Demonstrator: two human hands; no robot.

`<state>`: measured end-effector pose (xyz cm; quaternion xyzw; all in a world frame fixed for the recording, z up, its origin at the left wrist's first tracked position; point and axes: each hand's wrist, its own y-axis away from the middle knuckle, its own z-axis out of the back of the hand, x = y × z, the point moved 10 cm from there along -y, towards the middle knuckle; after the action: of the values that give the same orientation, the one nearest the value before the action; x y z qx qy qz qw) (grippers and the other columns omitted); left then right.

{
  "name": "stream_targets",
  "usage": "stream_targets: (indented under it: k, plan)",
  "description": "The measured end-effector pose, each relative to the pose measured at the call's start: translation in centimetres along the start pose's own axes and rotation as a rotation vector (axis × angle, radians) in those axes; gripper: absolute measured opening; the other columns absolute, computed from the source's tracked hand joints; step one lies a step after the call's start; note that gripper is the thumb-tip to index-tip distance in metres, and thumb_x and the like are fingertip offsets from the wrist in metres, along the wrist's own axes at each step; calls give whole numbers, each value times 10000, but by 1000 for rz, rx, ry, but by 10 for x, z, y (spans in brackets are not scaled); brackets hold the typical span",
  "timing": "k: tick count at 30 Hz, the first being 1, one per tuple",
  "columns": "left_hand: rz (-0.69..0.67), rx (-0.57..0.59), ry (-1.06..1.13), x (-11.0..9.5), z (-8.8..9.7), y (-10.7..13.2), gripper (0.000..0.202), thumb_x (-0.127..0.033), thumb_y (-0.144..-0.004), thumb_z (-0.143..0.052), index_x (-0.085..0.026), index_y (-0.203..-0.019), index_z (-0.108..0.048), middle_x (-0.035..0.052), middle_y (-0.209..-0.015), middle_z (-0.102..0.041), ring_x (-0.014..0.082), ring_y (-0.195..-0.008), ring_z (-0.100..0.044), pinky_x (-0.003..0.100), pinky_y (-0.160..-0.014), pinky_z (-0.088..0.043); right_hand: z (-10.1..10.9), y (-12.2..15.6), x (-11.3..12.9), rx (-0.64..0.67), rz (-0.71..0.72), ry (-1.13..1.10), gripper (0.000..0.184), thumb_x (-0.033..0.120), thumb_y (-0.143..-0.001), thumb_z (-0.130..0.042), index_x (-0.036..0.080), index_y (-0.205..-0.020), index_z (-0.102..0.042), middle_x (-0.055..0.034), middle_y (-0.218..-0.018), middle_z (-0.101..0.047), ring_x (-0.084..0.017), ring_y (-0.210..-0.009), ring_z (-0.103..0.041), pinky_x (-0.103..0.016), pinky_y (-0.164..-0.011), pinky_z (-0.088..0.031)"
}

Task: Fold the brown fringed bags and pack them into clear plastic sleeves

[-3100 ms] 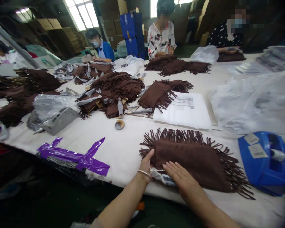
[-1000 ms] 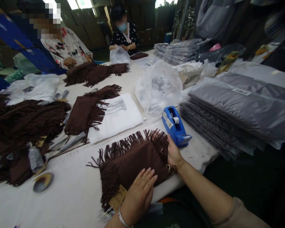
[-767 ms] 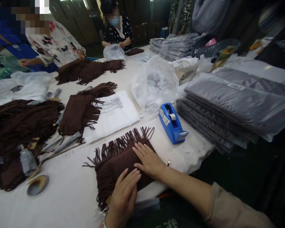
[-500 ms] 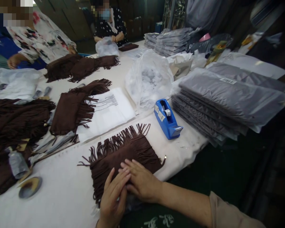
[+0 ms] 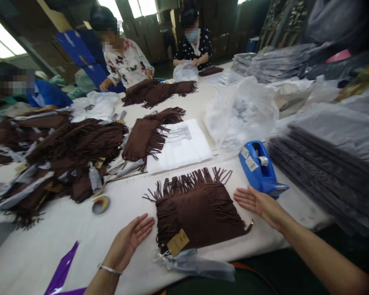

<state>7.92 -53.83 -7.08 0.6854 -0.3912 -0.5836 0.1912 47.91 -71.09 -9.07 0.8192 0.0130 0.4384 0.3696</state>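
Observation:
A dark brown fringed bag (image 5: pixel 199 215) lies flat on the white-covered table in front of me, fringe spread along its far edge and both sides. At its near left corner sit a tan paper tag (image 5: pixel 178 242) and a piece wrapped in greyish plastic (image 5: pixel 203 264), which hangs over the table edge. My left hand (image 5: pixel 135 234), with a silver bangle at the wrist, is held open just left of the bag. Beyond the bag's right side my right hand (image 5: pixel 258 205) is open too, fingers stretched out, close to a blue tape dispenser (image 5: pixel 260 168).
Several bagged grey packs (image 5: pixel 329 164) are stacked at the right. A clear plastic bag (image 5: pixel 242 112) and white sheets (image 5: pixel 181 147) lie beyond the brown bag. More brown fringed bags (image 5: pixel 80 141) are heaped at left, near a tape roll (image 5: pixel 101 205). Three people work across the table.
My hands have come off the bag and moved apart to either side of it. The tag and plastic-wrapped piece now show. The view has swung left.

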Motion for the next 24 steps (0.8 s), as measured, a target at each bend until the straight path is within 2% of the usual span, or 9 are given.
stream_targets:
  k: [4, 7, 10, 13, 17, 21, 24]
  plan:
    - [177, 192, -21, -4, -23, -24, 388, -336, -862, -526, -71, -1146, -531, 188, -1180, -599, 233, -1028, -618, 361, -948, -464, -39, -31, 2, 220, -270, 67, 441, 464, -889, -441, 80, -1064, -568, -199, -1098, -634, -214, -957, -643, -333, -888, -498]
    - [276, 389, -50, -5, -47, -41, 435, -418, -871, -497, -55, -1103, -556, 192, -1114, -632, 244, -1003, -628, 361, -920, -468, -74, -43, 0, 400, -428, 119, 516, 516, -890, -405, 50, -1025, -580, -200, -1003, -666, -197, -872, -669, -294, -793, -529]
    - [314, 569, -12, -10, -74, -54, 466, -450, -889, -444, -53, -1101, -565, 177, -1089, -646, 257, -1035, -610, 382, -941, -442, -107, -52, -1, 549, -508, 77, 514, 498, -912, -369, 51, -1058, -573, -175, -1007, -672, -202, -927, -654, -323, -868, -496]
    - [332, 686, 74, -16, -102, -63, 460, -456, -902, -407, -81, -1116, -566, 143, -1095, -651, 245, -1079, -584, 370, -977, -408, -133, -62, -3, 633, -541, 13, 494, 479, -918, -368, 61, -1079, -576, -150, -1042, -667, -214, -1023, -613, -369, -996, -397]
    - [392, 733, 60, -16, -129, -79, 516, -528, -881, -399, -94, -1091, -584, 133, -1088, -655, 236, -1102, -571, 339, -986, -397, -154, -78, -11, 669, -604, 49, 484, 462, -916, -386, 52, -1062, -598, -130, -1015, -680, -204, -1016, -615, -351, -1017, -370]
    - [416, 696, -48, -9, -140, -103, 581, -597, -843, -407, -93, -1054, -604, 139, -1099, -649, 239, -1098, -573, 344, -980, -407, -168, -92, -15, 662, -621, 173, 435, 434, -894, -448, 61, -1042, -617, -124, -1030, -677, -194, -997, -623, -329, -978, -406]
    - [381, 733, -135, -12, -152, -107, 618, -629, -821, -409, -96, -1058, -611, 140, -1097, -651, 246, -1072, -587, 362, -993, -397, -177, -93, -10, 668, -587, 260, 419, 436, -867, -495, 71, -1023, -631, -128, -1037, -675, -206, -1006, -619, -340, -958, -425]
